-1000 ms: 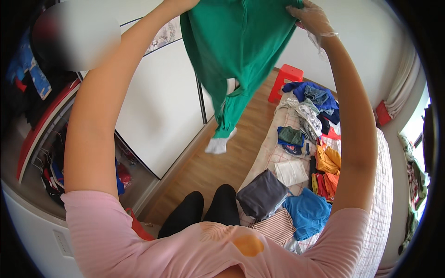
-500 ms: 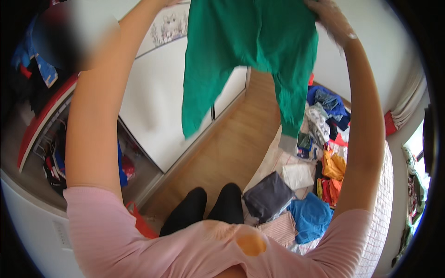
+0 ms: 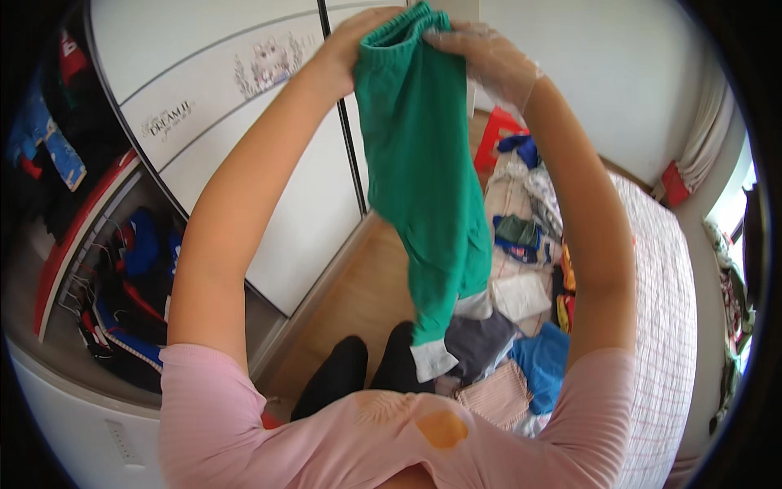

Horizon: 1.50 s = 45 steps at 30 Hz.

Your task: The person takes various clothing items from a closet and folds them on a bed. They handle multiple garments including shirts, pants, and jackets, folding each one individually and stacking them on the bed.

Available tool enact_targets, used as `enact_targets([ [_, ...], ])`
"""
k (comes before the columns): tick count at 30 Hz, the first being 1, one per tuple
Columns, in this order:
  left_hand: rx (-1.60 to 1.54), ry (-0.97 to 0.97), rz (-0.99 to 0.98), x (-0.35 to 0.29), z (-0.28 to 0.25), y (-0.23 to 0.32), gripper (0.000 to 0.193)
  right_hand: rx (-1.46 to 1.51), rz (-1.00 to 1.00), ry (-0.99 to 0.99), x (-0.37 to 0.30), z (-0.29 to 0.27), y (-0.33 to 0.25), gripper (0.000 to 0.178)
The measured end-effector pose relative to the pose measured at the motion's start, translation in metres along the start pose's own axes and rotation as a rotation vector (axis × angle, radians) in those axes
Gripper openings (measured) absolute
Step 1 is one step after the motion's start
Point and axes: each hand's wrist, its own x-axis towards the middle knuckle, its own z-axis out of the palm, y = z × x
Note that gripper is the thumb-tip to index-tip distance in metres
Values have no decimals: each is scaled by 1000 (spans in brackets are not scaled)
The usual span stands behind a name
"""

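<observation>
Green trousers with an elastic waistband and pale grey cuffs hang in the air in front of me, doubled lengthwise so the legs lie close together. At the left of the waistband, my left hand grips the edge; most of its fingers are behind the cloth. My right hand, in a clear thin plastic glove, pinches the waistband's other side. Below the cuffs, a folded dark grey garment lies on the bed, partly covered by the trousers.
On the checked bed at right lie a blue garment, a striped folded cloth, a white folded cloth and several other clothes. A white sliding-door wardrobe stands at left, with hanging clothes in its exposed section.
The trousers were spread wide between my hands; now my hands are close together and the trousers are doubled over. More of the wardrobe shows at the left.
</observation>
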Motion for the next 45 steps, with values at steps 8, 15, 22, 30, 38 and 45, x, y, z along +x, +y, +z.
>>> enact_targets([
  [8,510,77,-135,-103,-16,-41,30,347,180,-44,-32,33,-9,32],
  [15,323,185,-220,-93,-9,-26,28,387,175,40,-24,40,38,47],
  [22,233,223,-183,-95,3,-14,34,396,111,120,-23,49,37,41],
  [30,29,310,-79,-126,-14,6,30,251,-21,13,-19,82,19,28],
  [38,-1070,1099,-1008,-337,-15,-183,42,672,-171,-150,-43,90,0,30],
  [45,-1585,797,-899,-314,89,-271,91,1132,-77,87,-100,-42,11,18],
])
